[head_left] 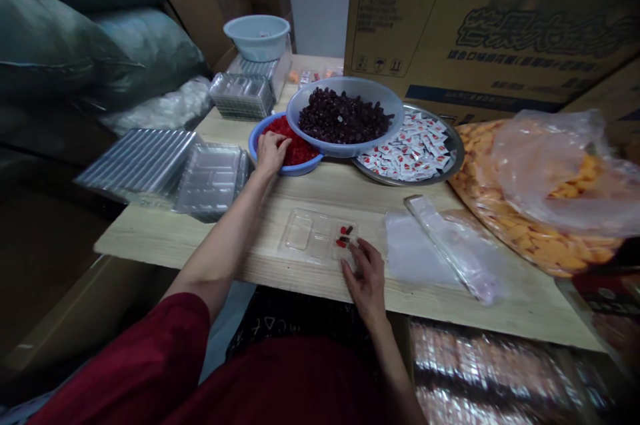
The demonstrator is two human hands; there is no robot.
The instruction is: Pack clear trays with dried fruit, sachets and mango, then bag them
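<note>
My left hand (271, 153) reaches into a blue bowl (300, 169) of small red pieces (296, 150). Its fingers curl down among them, and the fingertips are partly hidden, so I cannot see what they pinch. On the table in front of me lies a clear plastic compartment tray (300, 230). A few red and dark pieces (343, 240) are in its right compartment. My right hand (367, 272) is at the tray's right edge, thumb and bent fingers apart, the fingertips touching or just over that compartment.
A basin of dark pieces (345, 115) overlaps the red bowl. Beside it stand a metal basin of white sachets (415, 148) and a large bag of orange pieces (480, 198). Stacked clear trays (210, 175) are left; plastic bags (425, 255) lie right. Cartons (480, 25) rise behind.
</note>
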